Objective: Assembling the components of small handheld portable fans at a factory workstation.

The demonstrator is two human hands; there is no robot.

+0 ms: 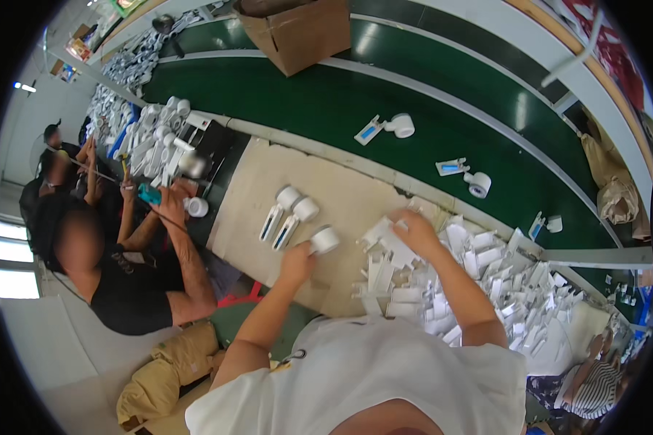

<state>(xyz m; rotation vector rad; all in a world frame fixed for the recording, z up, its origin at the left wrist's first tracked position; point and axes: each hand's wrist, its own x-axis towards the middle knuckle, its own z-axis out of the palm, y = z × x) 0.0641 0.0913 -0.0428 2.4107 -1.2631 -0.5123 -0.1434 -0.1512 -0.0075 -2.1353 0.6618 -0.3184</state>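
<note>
My left hand [296, 264] is closed around the handle of a white handheld device with a round head [325, 239], held over the beige work mat [250, 185]. Just beyond it, two similar white devices [286, 220] lie side by side on the mat, dark strips on their handles. To the right, my right hand [416, 232] reaches into the near left part of a heap of white plastic pieces [479, 264]. Its fingers are bent and pinched on a white plastic piece [382, 230] at the heap's edge; the fingertips are partly hidden.
A green conveyor belt [283, 94] runs beyond the bench, carrying several white devices [399, 126] and a cardboard box [297, 32]. At left, a co-worker [134, 283] holds a teal tool [149, 193] near a pile of white parts [152, 145]. A metal rail [598, 258] crosses at right.
</note>
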